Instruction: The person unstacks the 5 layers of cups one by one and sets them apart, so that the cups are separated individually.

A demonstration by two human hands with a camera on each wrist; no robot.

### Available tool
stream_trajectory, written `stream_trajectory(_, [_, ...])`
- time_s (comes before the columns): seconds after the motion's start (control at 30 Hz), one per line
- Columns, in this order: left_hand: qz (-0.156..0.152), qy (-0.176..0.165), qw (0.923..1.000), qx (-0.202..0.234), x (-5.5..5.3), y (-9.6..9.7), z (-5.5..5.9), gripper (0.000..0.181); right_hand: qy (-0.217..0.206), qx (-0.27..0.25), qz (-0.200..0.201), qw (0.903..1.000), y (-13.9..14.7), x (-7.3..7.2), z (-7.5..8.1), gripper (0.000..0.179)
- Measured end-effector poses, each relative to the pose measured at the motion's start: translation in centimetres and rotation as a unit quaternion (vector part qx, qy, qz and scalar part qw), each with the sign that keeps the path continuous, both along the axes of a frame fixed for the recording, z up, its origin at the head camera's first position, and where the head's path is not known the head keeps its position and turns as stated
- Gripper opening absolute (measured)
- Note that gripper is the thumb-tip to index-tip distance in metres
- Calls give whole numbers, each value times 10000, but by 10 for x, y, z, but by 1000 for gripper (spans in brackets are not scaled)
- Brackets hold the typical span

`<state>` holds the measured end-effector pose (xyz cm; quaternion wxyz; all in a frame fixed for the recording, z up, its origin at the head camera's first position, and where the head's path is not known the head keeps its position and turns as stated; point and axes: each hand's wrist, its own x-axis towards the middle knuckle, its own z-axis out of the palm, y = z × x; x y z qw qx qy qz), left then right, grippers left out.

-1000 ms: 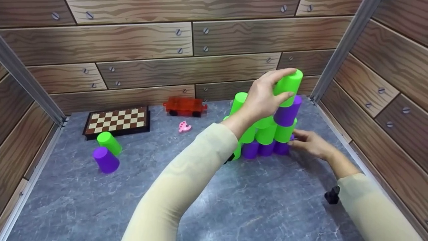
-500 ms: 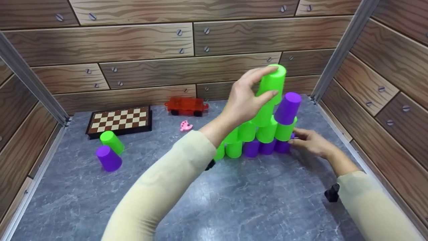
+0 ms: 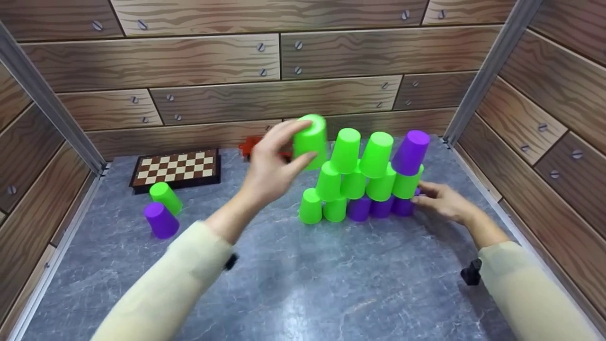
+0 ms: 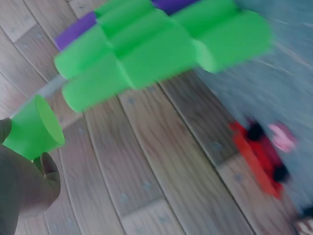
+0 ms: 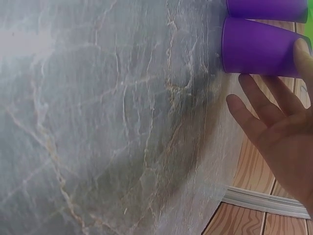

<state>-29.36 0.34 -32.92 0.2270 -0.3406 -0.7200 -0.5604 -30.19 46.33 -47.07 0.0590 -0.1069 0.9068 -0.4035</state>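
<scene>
My left hand (image 3: 272,166) holds an upside-down green cup (image 3: 311,142) in the air, left of a pyramid of stacked cups; thumb and fingers pinch its sides. The pyramid's top row has two green cups, one of them a green cup (image 3: 346,150), and a purple cup (image 3: 411,152) on the right. Below are a row of green cups and a bottom row of green and purple ones. My right hand (image 3: 445,202) is at the bottom right purple cup (image 5: 261,48), with the thumb on its front and fingertips reaching behind its side.
At the left stand a loose purple cup (image 3: 161,220) and green cup (image 3: 166,197). Behind them lies a checkered board (image 3: 175,169). A red wheeled toy (image 4: 259,159), partly hidden by my left hand in the head view, and a pink toy (image 4: 282,137) are nearby. Wood-patterned walls enclose the table.
My left hand has carried its green cup leftward from above the right purple cup, past the top row, to the pyramid's left side. The right hand has stayed at the bottom cup.
</scene>
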Motion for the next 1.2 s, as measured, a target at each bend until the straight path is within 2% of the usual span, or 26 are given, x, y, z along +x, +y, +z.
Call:
stream_trajectory(0.1, [325, -77, 9993, -171, 2, -34, -18, 52, 1, 15, 10, 10000, 1, -2, 2, 63])
stream_trajectory(0.3, [937, -655, 9923, -472, 8, -101, -51, 57, -94, -28, 26, 9999, 4, 0, 1, 65])
stream_trajectory(0.5, [1591, -1197, 9792, -378, 18, -161, -82, 60, -83, -6, -12, 10000, 6, 2, 1, 66])
stream_trajectory(0.6, [1861, -1539, 9699, -297, 27, -186, -95, 60, -98, -12, -15, 9999, 6, 2, 2, 67])
stream_trajectory(0.73, [2173, -1852, 9575, -404, 41, -213, -110, 62, -92, 8, -17, 10000, 5, 2, 3, 67])
stream_trajectory(0.87, [2467, -1913, 9478, -644, 52, -232, -125, 65, -54, 76, -18, 10000, 6, 2, 2, 66])
stream_trajectory(1.03, [2559, -1883, 9455, -720, 64, -252, -143, 69, -21, 59, 34, 10000, 4, 1, 1, 66])
stream_trajectory(1.2, [2565, -2081, 9397, -882, 74, -268, -156, 73, 2, 15, 119, 9999, 0, -1, 1, 66])
